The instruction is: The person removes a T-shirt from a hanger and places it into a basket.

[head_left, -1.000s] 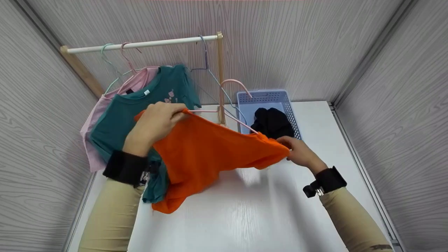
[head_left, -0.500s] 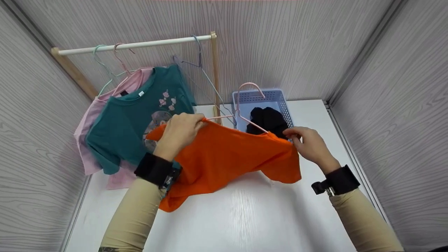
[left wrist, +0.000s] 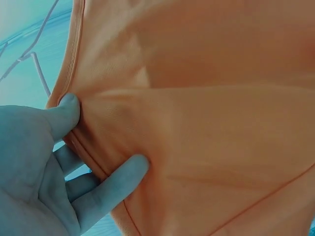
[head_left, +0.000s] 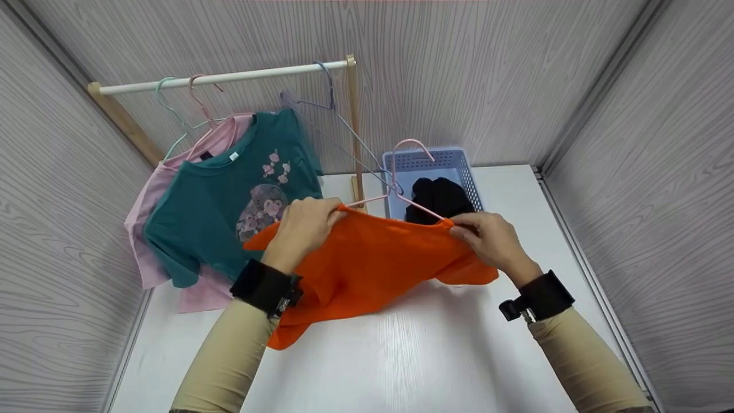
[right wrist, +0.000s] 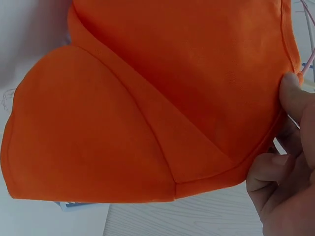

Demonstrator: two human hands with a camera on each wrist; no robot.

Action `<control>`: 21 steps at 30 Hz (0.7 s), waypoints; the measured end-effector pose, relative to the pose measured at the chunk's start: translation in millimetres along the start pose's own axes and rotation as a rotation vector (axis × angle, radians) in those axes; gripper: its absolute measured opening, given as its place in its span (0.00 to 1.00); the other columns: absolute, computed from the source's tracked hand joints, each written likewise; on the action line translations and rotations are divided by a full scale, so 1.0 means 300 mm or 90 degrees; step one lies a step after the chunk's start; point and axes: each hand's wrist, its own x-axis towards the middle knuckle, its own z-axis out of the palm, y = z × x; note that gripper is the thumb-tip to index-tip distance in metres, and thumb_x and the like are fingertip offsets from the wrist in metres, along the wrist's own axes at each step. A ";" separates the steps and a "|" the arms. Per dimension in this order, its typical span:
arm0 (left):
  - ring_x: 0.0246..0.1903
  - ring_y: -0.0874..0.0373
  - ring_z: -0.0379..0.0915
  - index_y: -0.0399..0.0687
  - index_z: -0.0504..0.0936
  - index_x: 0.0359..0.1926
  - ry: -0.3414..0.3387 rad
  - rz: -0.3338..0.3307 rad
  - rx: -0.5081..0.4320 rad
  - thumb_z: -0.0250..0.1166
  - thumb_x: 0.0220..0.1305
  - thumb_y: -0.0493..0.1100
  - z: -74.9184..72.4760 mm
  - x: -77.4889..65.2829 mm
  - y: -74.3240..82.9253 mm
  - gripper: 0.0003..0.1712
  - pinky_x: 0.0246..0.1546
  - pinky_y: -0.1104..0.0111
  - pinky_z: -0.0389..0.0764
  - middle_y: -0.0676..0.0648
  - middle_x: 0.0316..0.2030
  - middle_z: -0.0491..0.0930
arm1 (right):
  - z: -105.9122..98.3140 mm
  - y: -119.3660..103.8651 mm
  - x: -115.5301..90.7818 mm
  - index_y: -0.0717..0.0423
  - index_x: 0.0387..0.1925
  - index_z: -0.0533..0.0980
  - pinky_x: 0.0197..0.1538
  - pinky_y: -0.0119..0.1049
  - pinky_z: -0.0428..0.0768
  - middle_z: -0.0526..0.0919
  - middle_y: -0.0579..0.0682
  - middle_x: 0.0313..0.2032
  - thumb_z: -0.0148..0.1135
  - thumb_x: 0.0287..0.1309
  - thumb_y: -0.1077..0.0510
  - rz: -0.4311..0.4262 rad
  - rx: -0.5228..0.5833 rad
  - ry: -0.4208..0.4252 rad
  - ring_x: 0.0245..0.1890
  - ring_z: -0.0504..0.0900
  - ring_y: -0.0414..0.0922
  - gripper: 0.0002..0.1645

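An orange shirt (head_left: 378, 264) hangs between both hands in the head view, with a pink hanger (head_left: 421, 207) inside its neckline. The hanger's hook sticks up above the collar. My left hand (head_left: 307, 229) pinches the shirt at the left shoulder, beside the neck edge; in the left wrist view its thumb and fingers (left wrist: 123, 182) lie on the cloth. At the other shoulder my right hand (head_left: 490, 238) pinches the neck edge next to the hanger's arm. In the right wrist view the sleeve (right wrist: 83, 132) droops loose. The hanger's lower part is hidden by the cloth.
At the left stands a rack with a white rail (head_left: 241, 75). A teal shirt (head_left: 212, 195) and a pink shirt (head_left: 143, 229) hang from it, plus a bare blue hanger (head_left: 355, 135). A blue basket (head_left: 464, 160) holds black cloth (head_left: 438, 198) behind the orange shirt.
The orange shirt and hanger have moved right, away from the hung shirts. My right hand has shifted from the sleeve to the shoulder by the neck, and the sleeve now hangs free.
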 end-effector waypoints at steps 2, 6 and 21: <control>0.31 0.50 0.73 0.53 0.82 0.49 -0.017 -0.010 -0.004 0.53 0.73 0.53 -0.004 -0.005 0.002 0.16 0.33 0.63 0.78 0.47 0.33 0.82 | 0.001 -0.006 0.004 0.45 0.45 0.85 0.46 0.50 0.81 0.88 0.48 0.43 0.66 0.59 0.51 -0.004 -0.022 0.019 0.44 0.85 0.50 0.12; 0.35 0.50 0.74 0.52 0.81 0.53 -0.059 -0.013 -0.042 0.60 0.68 0.52 -0.026 -0.015 0.017 0.17 0.40 0.61 0.81 0.47 0.38 0.82 | -0.002 -0.013 0.011 0.45 0.42 0.86 0.42 0.51 0.81 0.88 0.48 0.41 0.67 0.58 0.52 0.005 -0.045 0.047 0.43 0.85 0.50 0.11; 0.34 0.58 0.78 0.52 0.82 0.50 -0.015 0.129 -0.142 0.56 0.71 0.51 0.011 0.032 0.155 0.14 0.43 0.68 0.84 0.50 0.38 0.84 | 0.002 -0.035 0.004 0.45 0.40 0.87 0.40 0.48 0.81 0.89 0.47 0.38 0.69 0.55 0.53 -0.011 -0.043 0.046 0.40 0.86 0.48 0.09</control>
